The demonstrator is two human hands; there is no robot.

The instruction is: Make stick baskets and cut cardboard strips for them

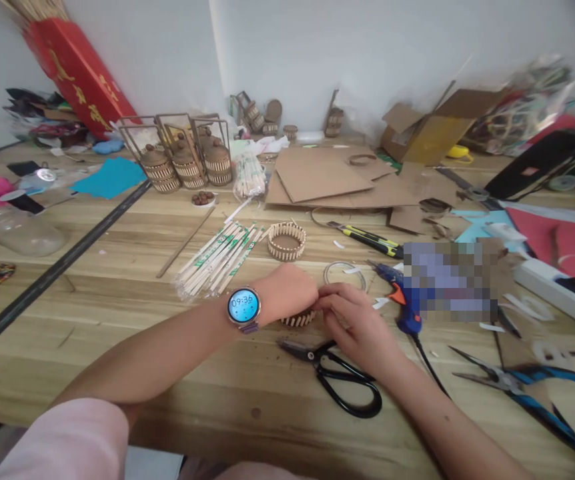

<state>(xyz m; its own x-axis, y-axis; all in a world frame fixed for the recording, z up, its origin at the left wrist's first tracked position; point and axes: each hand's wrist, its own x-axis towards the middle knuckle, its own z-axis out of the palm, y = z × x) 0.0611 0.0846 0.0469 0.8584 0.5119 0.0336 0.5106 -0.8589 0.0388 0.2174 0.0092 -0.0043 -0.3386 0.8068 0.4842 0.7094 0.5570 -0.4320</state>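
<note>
In the head view, we are holding our left hand (291,291) and right hand (356,328) together over the table (177,400), fingertips meeting just above a small ring (299,321). It is lying below our left hand, near the scissors (350,380), its near wall showing pale, slanting sticks with dark gaps. Our hands are hiding the rest, so we cannot tell our grip, its facing or any long axis.

Free tabletop (207,393) L of scissors (350,381), twd front edge. Scissors block nr side of half-hidden stick ring (298,321); glue gun (408,303) + cord (427,360) block R, then pliers (510,381). Stick packs (220,260) obstruct far L.
</note>
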